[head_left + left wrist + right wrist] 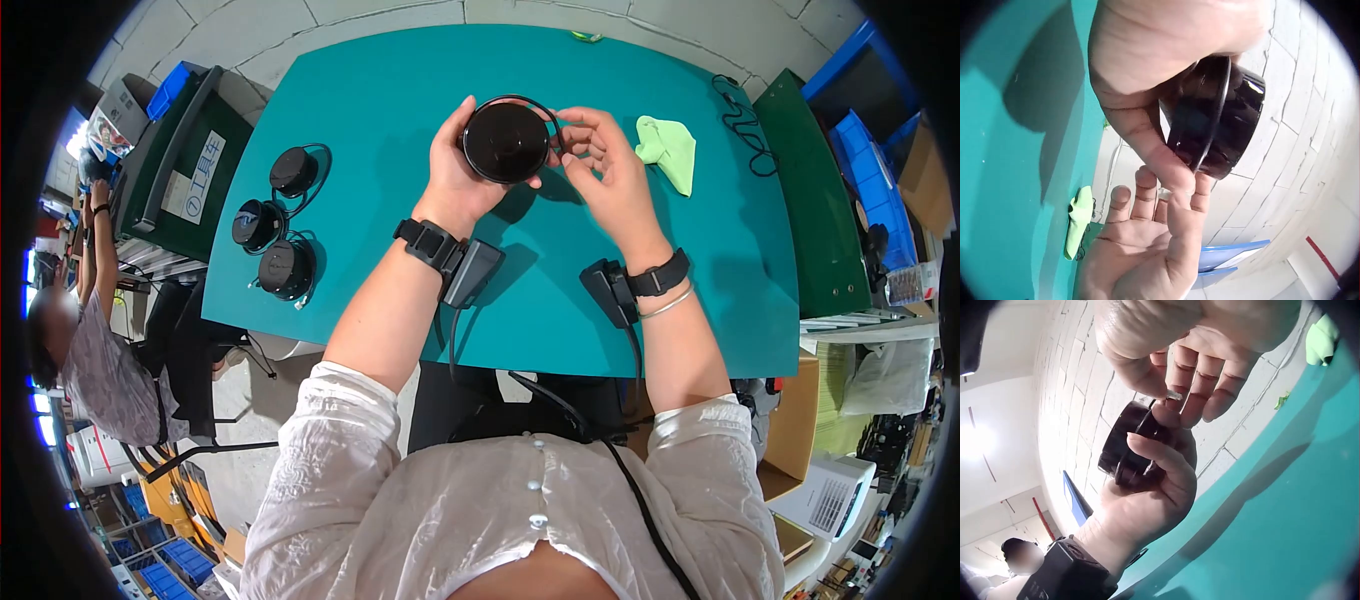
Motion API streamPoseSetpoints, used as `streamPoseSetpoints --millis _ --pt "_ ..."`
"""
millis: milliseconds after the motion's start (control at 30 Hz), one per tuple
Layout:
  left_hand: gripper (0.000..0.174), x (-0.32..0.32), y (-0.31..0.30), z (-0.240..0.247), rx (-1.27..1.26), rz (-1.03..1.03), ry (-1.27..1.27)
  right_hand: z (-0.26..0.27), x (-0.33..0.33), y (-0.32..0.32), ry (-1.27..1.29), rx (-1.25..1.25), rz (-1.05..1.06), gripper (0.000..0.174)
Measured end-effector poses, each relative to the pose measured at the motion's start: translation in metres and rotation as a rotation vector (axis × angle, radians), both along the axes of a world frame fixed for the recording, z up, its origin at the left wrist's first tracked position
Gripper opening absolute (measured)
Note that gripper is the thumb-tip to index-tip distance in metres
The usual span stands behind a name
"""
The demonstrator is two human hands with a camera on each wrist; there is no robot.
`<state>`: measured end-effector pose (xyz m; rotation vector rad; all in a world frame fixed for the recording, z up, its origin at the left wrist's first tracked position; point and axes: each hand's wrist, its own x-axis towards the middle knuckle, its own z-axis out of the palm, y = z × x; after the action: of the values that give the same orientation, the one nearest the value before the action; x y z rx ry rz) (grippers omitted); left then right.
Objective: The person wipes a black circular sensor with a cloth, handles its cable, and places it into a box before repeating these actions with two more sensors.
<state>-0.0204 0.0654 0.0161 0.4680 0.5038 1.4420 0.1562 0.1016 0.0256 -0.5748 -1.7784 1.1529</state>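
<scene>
A glossy black round device [506,142] is gripped by the left hand [458,175], its fingers and thumb curled around the sides, above the table. Black cable [1121,464] runs round the device's rim. To its right is the right hand [612,190]; in the right wrist view, this hand [1204,337] pinches a small, pale connector [1174,396] between thumb and index finger, close to the device [1124,439]. Its other fingers are spread and bent loosely. The left wrist view shows the device [1235,119] tilted on its side, with the left hand [1166,50] partly covering it.
Three black round devices with cables [293,172] [258,225] [285,268] lie at the left of the green table [400,120]. A light green cloth [668,152] and a black cable [742,125] lie on the right. Another person [110,370] is at far left.
</scene>
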Motion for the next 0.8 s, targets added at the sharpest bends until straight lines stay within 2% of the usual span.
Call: streamPoseSetpoints --millis 33,100,200,433,667,800 --pt "0.056 0.0 0.001 -0.001 0.0 0.0 0.0 0.001 0.0 0.0 0.032 -0.03 0.025 0.034" --pt "0.062 -0.002 0.003 -0.002 0.141 -0.099 -0.186 -0.003 0.0 0.005 0.013 0.025 0.034 0.032" --pt "0.062 -0.004 0.004 -0.004 0.04 -0.053 -0.23 0.0 -0.001 0.001 0.016 0.088 0.048 0.029" --pt "0.063 -0.008 0.007 -0.013 0.076 -0.066 -0.294 0.0 -0.001 0.001 -0.006 0.223 -0.02 0.023" --pt "0.067 -0.005 0.003 -0.008 0.069 -0.144 -0.298 0.001 0.001 -0.001 0.002 0.213 -0.027 0.021" --pt "0.07 -0.005 0.005 -0.01 0.114 -0.172 -0.292 -0.001 0.001 -0.001 0.073 0.072 0.014 0.017"
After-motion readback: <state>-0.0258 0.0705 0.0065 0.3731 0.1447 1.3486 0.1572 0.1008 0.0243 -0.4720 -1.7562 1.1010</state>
